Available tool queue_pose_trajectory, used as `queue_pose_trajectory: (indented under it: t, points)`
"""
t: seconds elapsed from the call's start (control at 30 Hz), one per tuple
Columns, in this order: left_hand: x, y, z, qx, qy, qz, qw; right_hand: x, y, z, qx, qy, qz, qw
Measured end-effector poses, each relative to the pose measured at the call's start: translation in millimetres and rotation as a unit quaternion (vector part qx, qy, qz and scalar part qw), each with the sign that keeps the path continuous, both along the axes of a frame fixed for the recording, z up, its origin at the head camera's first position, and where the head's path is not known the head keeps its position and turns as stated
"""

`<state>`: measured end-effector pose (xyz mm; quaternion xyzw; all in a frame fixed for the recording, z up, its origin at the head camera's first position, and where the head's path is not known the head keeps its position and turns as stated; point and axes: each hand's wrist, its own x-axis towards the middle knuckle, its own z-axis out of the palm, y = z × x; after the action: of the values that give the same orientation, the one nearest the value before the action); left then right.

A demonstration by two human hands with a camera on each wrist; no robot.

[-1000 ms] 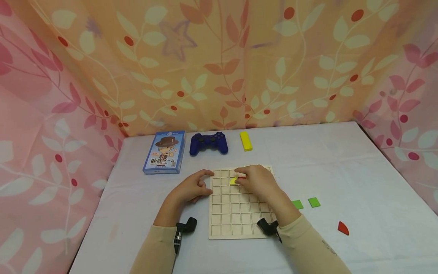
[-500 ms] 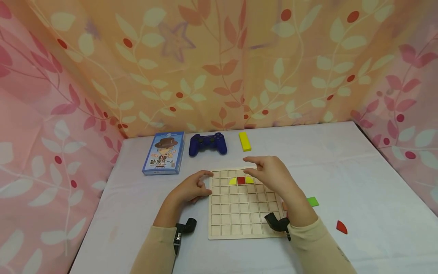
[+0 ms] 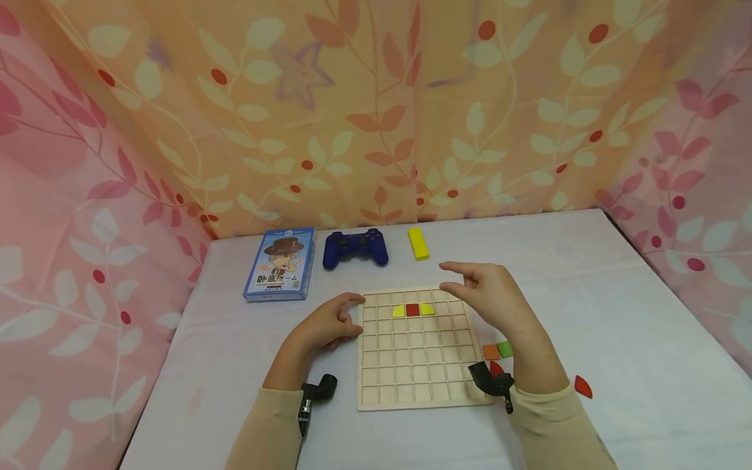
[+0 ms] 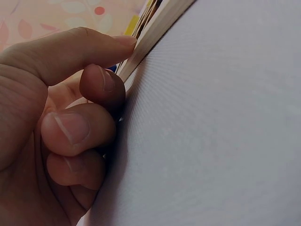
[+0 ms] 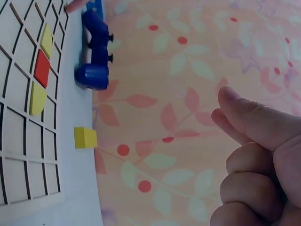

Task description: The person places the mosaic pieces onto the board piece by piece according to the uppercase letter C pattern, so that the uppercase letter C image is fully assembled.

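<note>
A pale wooden grid board lies on the table. In one row near its far side sit a yellow quarter-round tile, a red square tile and a second yellow quarter-round tile. My left hand rests beside the board, thumb and index fingertips touching its left edge. The left wrist view shows the other fingers curled on the cloth. Held above the board's far right corner, my right hand has thumb and index finger apart with nothing between them; its other fingers are curled.
Right of the board lie an orange square tile, a green tile and a red piece, partly hidden by my right arm. Another red piece lies farther right. At the back are a blue box, a game controller and a yellow block.
My right hand has let go of the red square tile, now in the row between the yellow ones, and moved right and up off the board. The left hand stays put.
</note>
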<state>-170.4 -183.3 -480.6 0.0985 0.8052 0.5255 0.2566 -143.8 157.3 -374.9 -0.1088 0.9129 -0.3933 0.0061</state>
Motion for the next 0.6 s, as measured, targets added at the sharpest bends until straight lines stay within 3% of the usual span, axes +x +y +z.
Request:
queue_pose_trajectory:
  t: [0.27, 0.6]
  points:
    - [0.2, 1.9, 1.1, -0.004, 0.003, -0.003, 1.0000, 7.6, 23.2, 1.0, -0.019, -0.011, -0.025, 0.999]
    - [1.5, 0.1, 0.7, 0.009, 0.001, 0.005, 0.9999, 12.6, 63.7, 0.1, -0.016, -0.070, -0.031, 0.997]
